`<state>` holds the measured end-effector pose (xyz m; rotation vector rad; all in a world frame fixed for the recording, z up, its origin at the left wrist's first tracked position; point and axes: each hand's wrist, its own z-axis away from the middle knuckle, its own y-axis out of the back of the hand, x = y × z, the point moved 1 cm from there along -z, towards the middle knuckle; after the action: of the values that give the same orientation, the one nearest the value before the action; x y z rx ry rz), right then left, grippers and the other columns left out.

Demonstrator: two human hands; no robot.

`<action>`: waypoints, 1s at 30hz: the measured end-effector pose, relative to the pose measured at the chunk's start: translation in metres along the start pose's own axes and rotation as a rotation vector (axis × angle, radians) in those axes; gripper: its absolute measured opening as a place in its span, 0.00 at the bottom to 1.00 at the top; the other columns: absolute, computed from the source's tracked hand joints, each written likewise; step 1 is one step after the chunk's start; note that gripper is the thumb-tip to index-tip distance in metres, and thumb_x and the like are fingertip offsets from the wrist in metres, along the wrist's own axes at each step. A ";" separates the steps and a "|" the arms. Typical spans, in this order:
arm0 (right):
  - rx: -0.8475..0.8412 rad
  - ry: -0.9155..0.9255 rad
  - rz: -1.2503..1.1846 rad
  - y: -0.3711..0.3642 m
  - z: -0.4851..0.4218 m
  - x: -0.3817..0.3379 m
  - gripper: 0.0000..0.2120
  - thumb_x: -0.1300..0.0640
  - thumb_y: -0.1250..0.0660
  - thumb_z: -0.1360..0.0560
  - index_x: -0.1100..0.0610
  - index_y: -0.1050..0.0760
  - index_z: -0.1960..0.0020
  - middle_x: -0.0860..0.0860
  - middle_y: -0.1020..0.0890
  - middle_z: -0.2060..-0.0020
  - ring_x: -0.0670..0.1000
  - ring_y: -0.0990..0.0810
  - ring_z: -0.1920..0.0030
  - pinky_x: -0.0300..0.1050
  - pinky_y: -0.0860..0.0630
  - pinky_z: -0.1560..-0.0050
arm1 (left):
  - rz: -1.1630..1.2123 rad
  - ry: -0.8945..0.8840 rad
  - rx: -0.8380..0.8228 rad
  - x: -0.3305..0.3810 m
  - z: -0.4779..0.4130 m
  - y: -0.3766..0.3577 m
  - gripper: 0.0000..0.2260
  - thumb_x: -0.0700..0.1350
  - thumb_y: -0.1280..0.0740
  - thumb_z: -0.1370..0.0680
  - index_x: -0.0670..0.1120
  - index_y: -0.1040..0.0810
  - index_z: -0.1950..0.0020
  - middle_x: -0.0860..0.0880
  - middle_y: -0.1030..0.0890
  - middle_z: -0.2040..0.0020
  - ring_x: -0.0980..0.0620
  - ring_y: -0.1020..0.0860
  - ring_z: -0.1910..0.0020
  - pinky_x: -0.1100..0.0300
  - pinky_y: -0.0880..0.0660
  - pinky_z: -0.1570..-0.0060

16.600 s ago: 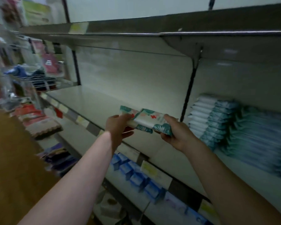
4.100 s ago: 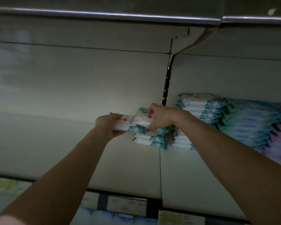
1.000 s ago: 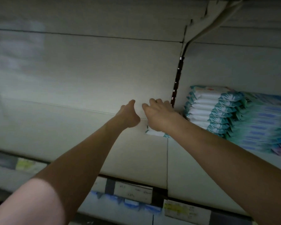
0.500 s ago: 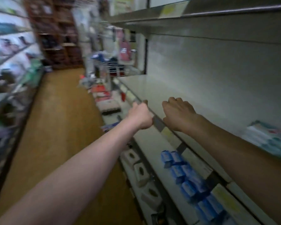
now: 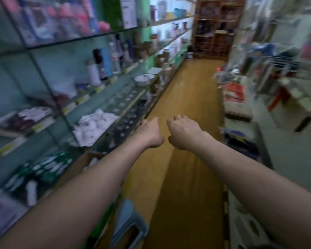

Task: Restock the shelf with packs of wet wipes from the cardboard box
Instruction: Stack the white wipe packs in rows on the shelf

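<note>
I face down a shop aisle with both arms stretched out in front of me. My left hand (image 5: 150, 134) and my right hand (image 5: 183, 132) hang side by side over the floor, fingers loosely curled, holding nothing. A brown cardboard box (image 5: 83, 163) stands low on the left under my left forearm, with something pale inside; its contents are blurred. The grey shelf (image 5: 287, 159) runs along the right edge. No wet wipe packs are in view.
Glass shelves (image 5: 101, 90) with bottles and white goods line the left side. A blue plastic stool (image 5: 127, 225) sits on the floor near me. The yellow-brown floor (image 5: 187, 108) runs ahead to wooden shelving at the far end. Stacked goods lie low on the right.
My view has swung left, away from the grey shelf and the stacked wipes, to look down the aisle. Both hands have come off the shelf edge, still holding nothing.
</note>
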<state>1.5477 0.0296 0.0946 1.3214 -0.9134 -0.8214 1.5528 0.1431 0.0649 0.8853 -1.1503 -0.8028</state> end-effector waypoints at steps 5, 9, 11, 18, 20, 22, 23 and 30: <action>-0.087 0.203 -0.031 -0.022 -0.036 -0.115 0.18 0.56 0.39 0.21 0.59 0.34 0.32 0.58 0.29 0.37 0.59 0.29 0.38 0.49 0.29 0.45 | 0.012 0.151 -0.030 -0.143 0.013 0.029 0.21 0.52 0.31 0.30 0.50 0.29 0.39 0.42 0.25 0.37 0.41 0.24 0.44 0.51 0.24 0.52; -0.182 0.305 -0.055 -0.054 -0.064 -0.205 0.20 0.56 0.40 0.21 0.58 0.34 0.30 0.58 0.29 0.38 0.59 0.28 0.39 0.48 0.29 0.46 | 0.068 0.271 -0.064 -0.249 0.030 0.038 0.18 0.49 0.32 0.28 0.49 0.27 0.39 0.42 0.23 0.39 0.42 0.24 0.42 0.55 0.25 0.47; -0.236 0.347 -0.052 -0.071 -0.076 -0.241 0.19 0.57 0.41 0.22 0.59 0.33 0.32 0.59 0.28 0.38 0.59 0.28 0.39 0.50 0.29 0.44 | 0.105 0.322 -0.092 -0.290 0.034 0.036 0.21 0.47 0.33 0.26 0.47 0.29 0.34 0.40 0.26 0.35 0.41 0.25 0.38 0.53 0.26 0.42; -0.407 0.429 -0.030 -0.141 -0.100 -0.313 0.17 0.57 0.41 0.21 0.59 0.33 0.33 0.59 0.29 0.38 0.60 0.28 0.37 0.51 0.30 0.41 | 0.241 0.465 -0.248 -0.391 0.032 -0.001 0.26 0.44 0.29 0.28 0.44 0.31 0.32 0.43 0.26 0.38 0.44 0.25 0.44 0.53 0.24 0.47; -0.470 0.454 -0.041 -0.162 -0.105 -0.323 0.17 0.57 0.42 0.20 0.59 0.34 0.32 0.60 0.29 0.38 0.60 0.27 0.39 0.52 0.29 0.43 | 0.272 0.508 -0.259 -0.412 0.033 -0.018 0.24 0.42 0.31 0.26 0.43 0.31 0.31 0.42 0.26 0.39 0.46 0.25 0.47 0.57 0.27 0.53; -0.522 0.503 -0.046 -0.182 -0.111 -0.333 0.19 0.59 0.43 0.20 0.59 0.35 0.29 0.61 0.29 0.37 0.60 0.27 0.39 0.52 0.28 0.43 | 0.311 0.565 -0.263 -0.432 0.034 -0.036 0.23 0.43 0.32 0.25 0.43 0.31 0.32 0.42 0.25 0.39 0.45 0.24 0.45 0.58 0.27 0.52; -0.538 0.525 -0.053 -0.193 -0.114 -0.339 0.19 0.59 0.42 0.20 0.58 0.35 0.29 0.60 0.29 0.37 0.60 0.27 0.38 0.51 0.28 0.44 | 0.336 0.597 -0.268 -0.442 0.035 -0.045 0.23 0.43 0.32 0.25 0.43 0.31 0.31 0.42 0.25 0.38 0.44 0.24 0.43 0.57 0.27 0.49; -0.643 0.653 -0.099 -0.260 -0.120 -0.391 0.17 0.60 0.40 0.20 0.55 0.31 0.31 0.58 0.28 0.36 0.57 0.27 0.37 0.49 0.28 0.42 | 0.369 0.735 -0.290 -0.482 0.042 -0.093 0.20 0.41 0.33 0.24 0.39 0.29 0.33 0.39 0.25 0.38 0.43 0.25 0.44 0.56 0.28 0.49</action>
<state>1.4913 0.4109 -0.1996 0.9590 -0.0470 -0.6163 1.3975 0.5223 -0.2090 0.6129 -0.5010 -0.2769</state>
